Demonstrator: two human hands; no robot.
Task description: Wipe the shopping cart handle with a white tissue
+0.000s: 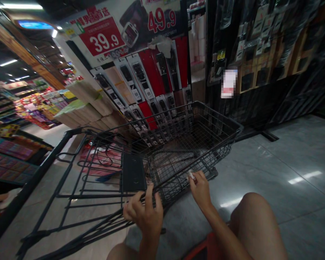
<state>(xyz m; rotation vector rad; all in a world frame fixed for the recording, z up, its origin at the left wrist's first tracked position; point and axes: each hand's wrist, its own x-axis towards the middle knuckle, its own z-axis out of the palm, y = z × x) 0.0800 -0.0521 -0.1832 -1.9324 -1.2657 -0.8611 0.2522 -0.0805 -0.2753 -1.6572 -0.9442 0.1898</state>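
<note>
Fingers of the right hand [199, 189] clamp a small white object [191, 175], blurred, perhaps paper, beside a black metal-wire shopping cart [222, 151]; left of them, the left hand [146, 211], fingers apart, rests cartside, likely for steadiness.

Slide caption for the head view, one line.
Left hand at the shopping cart, right hand pinching a small white object, packaged belts hanging beyond.

White item [191, 174] in right hand [202, 188]: partly hidden, unidentifiable | Cart handle [29, 187], left of left hand [145, 211]: cut off | Label [229, 85] above right hand: pixelated
</note>
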